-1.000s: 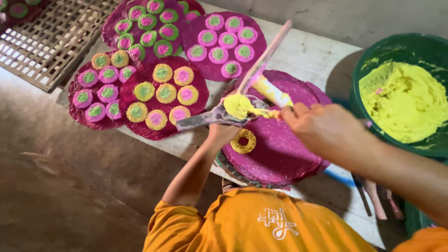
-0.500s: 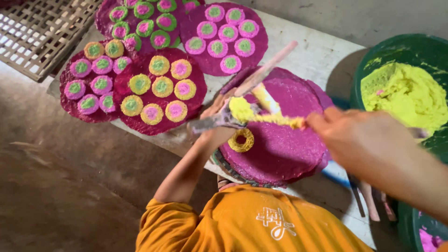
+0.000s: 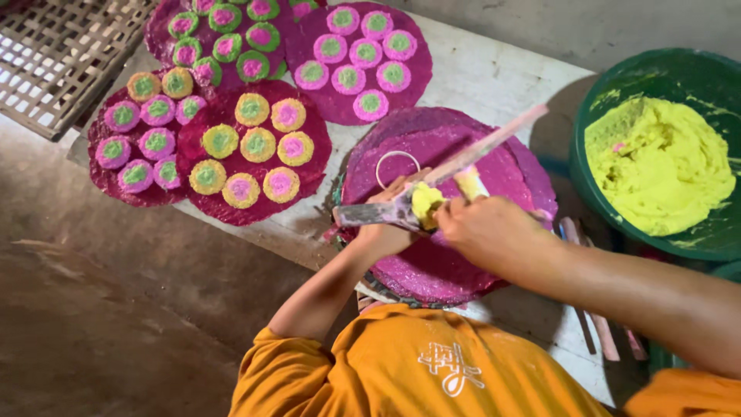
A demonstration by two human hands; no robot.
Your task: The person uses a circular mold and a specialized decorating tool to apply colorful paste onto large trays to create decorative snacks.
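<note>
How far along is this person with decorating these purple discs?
Four discs farther along the table already carry rings of coloured rounds, so those look done. In hand: the left hand holds a flat tool loaded with yellow paste, which the right hand works. The near disc holds only one ring outline, so it is mostly left.

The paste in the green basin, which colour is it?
The paste is yellow-green, seen in the head view, filling the green basin.
</note>
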